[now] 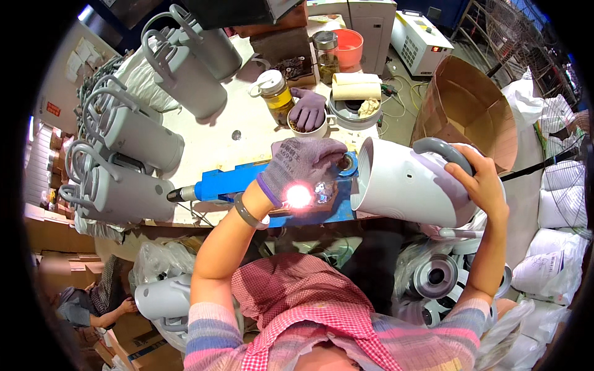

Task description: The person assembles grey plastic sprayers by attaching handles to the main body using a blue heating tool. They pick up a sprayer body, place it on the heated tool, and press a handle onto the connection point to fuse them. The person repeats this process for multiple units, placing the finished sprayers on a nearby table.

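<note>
Grey jugs (192, 85) crowd the pale desk (229, 139); at the blue tool (230, 183), amid glare (299, 196), I can't tell whether my left hand (303, 162) grips anything; at the tool's right end, my right hand (476, 176) holds the white jug (408, 185), a carton (455, 93) beyond.

Your right hand (479, 179) grips the grey handle (438, 147) of a pale jug (405, 185); the jug lies on its side, its ribbed end toward your left hand (300, 162). That hand, in a grey glove (288, 170), is over the blue tool (229, 182); its fingertips' exact contact is hard to tell. A glaring light (299, 196) shows just below it. Beyond it are a spare glove (309, 110) on a cup (314, 132) and a lidded jar (276, 96). Grey jugs (137, 136) stand well to its left; a carton (465, 102) is beyond your right hand.
</note>
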A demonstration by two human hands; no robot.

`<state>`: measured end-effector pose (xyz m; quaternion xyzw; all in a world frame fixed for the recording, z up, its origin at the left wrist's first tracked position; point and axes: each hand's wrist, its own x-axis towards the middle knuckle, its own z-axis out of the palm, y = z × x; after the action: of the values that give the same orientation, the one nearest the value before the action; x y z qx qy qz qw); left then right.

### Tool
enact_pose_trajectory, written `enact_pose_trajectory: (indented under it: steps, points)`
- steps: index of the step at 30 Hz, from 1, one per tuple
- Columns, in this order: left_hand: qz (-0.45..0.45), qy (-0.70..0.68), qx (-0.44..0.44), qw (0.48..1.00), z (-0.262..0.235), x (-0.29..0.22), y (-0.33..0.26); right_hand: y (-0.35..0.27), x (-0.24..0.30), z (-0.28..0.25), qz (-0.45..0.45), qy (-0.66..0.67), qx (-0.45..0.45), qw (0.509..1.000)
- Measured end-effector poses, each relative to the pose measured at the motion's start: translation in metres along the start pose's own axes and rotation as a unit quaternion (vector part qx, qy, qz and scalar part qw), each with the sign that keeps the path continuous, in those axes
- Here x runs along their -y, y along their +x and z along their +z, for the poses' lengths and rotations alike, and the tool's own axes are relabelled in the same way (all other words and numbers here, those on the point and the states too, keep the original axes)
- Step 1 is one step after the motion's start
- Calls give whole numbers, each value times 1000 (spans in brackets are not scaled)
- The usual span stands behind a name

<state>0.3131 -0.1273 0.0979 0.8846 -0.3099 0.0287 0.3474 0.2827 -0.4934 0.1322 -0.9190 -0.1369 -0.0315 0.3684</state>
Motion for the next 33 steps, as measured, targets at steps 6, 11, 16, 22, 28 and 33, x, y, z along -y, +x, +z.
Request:
enact_pose_trajectory:
  steps: [6,11,16,22,28,33]
  points:
    - [62,155,114,979,-21,-14,16,3,6,1,8,9,14,1000]
    - [58,191,156,968,-21,-16,24,3,9,1,-4,5,21,1000]
    - [56,262,161,950,-15,-34,23,1,12,0,-15,0,24,1000]
    - [79,352,99,927,-11,-35,16,0,20,7,-26,1,20,999]
    - [-16,208,-62,976,-37,-2,-55,-7,15,6,-16,8,10,1000]
    - [12,312,-134,941,2,24,-98,-7,19,12,3,8,8,1000]
